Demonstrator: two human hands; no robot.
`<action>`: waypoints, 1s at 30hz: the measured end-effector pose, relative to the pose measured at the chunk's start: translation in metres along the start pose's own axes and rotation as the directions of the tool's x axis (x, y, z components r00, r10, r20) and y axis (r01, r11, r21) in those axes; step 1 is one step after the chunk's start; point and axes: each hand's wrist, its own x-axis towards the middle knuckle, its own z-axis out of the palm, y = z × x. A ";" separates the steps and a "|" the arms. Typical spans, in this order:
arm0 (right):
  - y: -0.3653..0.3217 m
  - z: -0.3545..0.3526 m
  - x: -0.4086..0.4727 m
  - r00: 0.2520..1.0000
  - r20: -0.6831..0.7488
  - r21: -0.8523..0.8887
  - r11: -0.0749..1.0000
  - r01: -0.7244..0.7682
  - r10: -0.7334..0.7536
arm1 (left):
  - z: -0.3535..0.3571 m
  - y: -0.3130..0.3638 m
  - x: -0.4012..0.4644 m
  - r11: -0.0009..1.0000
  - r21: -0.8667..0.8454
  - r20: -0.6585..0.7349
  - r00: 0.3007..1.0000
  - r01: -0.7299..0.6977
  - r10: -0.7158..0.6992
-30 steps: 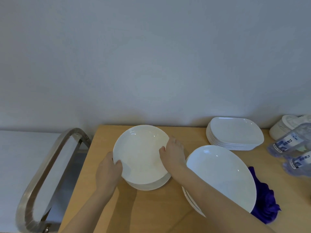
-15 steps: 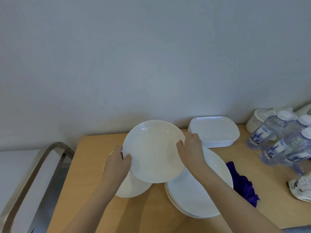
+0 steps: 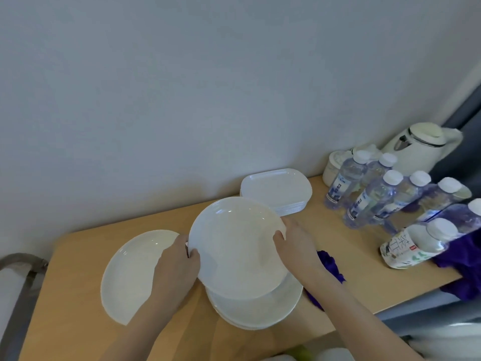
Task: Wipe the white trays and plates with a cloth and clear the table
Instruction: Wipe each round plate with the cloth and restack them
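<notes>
Left hand (image 3: pixel 177 267) gripped the left rim of a round white plate (image 3: pixel 236 246), thumb curled over the edge. Right hand (image 3: pixel 296 246) gripped the opposite rim, thumb on top, fingers mostly hidden behind the plate. Hands were apart, one on each side. The held plate was tilted toward the camera, above a stack of plates (image 3: pixel 260 311) on the wooden table (image 3: pixel 78 256); contact with the stack can't be told. Another single plate (image 3: pixel 130 274) lay flat on the table to the left, partly under the left forearm. A stack of white trays (image 3: pixel 278 188) sat near the wall behind the held plate. A purple cloth (image 3: pixel 330 267) lay bunched just right of the plate stack, partly hidden by the right forearm. Further right: water bottles (image 3: pixel 374 194), a white kettle (image 3: pixel 421 147), a labelled pack (image 3: pixel 406 248).
</notes>
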 end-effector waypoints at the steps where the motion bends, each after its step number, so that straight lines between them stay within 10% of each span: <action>1: 0.004 -0.002 0.000 1.000 -0.004 0.002 1.000 0.005 -0.005 | 0.002 0.003 -0.001 1.000 0.013 0.001 1.000 -0.002 0.002; 30: 0.042 0.012 -0.017 0.998 -0.022 -0.286 0.957 0.043 -0.051 | 0.023 0.009 -0.035 0.964 0.265 0.081 0.997 -0.036 0.015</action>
